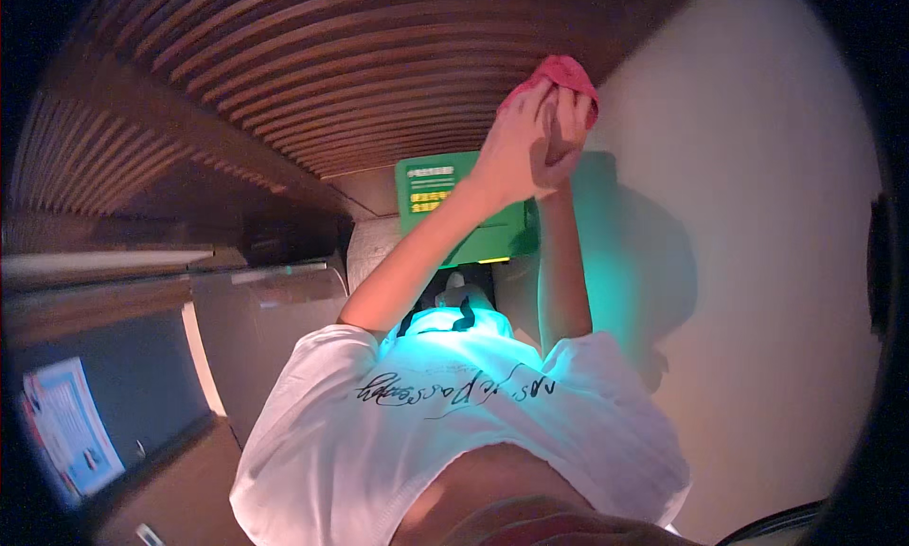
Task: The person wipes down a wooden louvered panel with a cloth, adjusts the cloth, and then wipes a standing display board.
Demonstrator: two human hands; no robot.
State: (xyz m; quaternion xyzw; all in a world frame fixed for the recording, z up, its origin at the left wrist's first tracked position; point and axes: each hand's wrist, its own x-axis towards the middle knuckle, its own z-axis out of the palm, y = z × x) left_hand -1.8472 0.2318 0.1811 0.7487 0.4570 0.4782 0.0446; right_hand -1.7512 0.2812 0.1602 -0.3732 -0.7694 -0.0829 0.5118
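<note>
Both my arms reach forward and my hands meet around a pink cloth (564,73). My left hand (522,148) lies over the cloth with its fingers on it. My right hand (568,137) is against it on the other side, partly hidden. The cloth is bunched at the fingertips, near the corner where a brown slatted panel (398,70) meets a pale wall (746,226). Whether the cloth touches either surface I cannot tell.
A green board with writing (461,237) stands below my hands. To the left are a dark slatted surface (106,148), a grey-brown panel (263,333) and a dark surface bearing a printed sheet (78,425). A black cable (774,521) curves at the lower right.
</note>
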